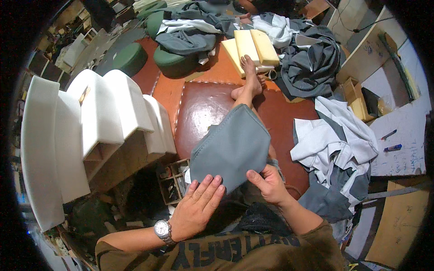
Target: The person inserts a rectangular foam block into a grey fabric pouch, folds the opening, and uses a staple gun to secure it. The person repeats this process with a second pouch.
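A grey leatherette cover piece [230,147] with a stitched seam along its upper left edge is held over my lap, its broad face turned up. My left hand [193,208] lies against its lower left edge, fingers stretched out and the thumb not showing. On the lower right edge, my right hand [267,184] pinches the piece, thumb on top and the other fingers partly hidden behind it. A bit of white shows beside the left fingertips. Whether the piece has padding inside, I cannot tell.
White moulded foam forms [101,117] stand at the left. Grey and white fabric covers [337,140] lie heaped at the right, with more at the back. Yellow foam blocks [257,47], round green cushions [174,61] and a compartmented wooden box [171,185] surround the brown padded mat [203,104].
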A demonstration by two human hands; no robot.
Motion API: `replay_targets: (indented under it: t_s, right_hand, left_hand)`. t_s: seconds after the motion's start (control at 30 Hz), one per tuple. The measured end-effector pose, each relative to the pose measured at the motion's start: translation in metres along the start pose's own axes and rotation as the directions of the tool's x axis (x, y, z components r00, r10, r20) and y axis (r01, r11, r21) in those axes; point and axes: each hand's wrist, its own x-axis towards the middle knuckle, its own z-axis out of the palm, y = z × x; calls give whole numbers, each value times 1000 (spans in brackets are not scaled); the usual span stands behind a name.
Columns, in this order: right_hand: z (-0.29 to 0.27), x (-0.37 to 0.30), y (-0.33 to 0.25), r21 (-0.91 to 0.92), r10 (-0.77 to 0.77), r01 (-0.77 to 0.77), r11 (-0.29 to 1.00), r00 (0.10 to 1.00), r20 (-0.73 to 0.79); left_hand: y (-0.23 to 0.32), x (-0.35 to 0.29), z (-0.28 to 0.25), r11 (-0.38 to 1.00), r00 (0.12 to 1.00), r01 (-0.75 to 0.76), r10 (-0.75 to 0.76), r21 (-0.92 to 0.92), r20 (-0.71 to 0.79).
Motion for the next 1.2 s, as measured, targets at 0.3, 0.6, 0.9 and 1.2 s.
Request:
replay_targets:
  t_s: [0.3, 0.6, 0.9, 1.2]
  right_hand:
    - [6, -3, -4, -130, -44, 43, 991, 999, -8]
    - [12, -2, 3, -373, 75, -78, 925, 997, -23]
    - [17, 2, 17, -400, 167, -150, 904, 986, 9]
    - [20, -16, -20, -647, -300, 126, 752, 939, -167]
  left_hand:
    - [3, -12, 5, 1000, 1000, 5, -4, -18, 31]
    - [1, -26, 14, 996, 999, 10, -6, -93, 45]
    - [-10, -50, 40, 992, 999, 28, -33, -126, -42]
    - [-11, -61, 61, 985, 995, 37, -52, -167, -82]
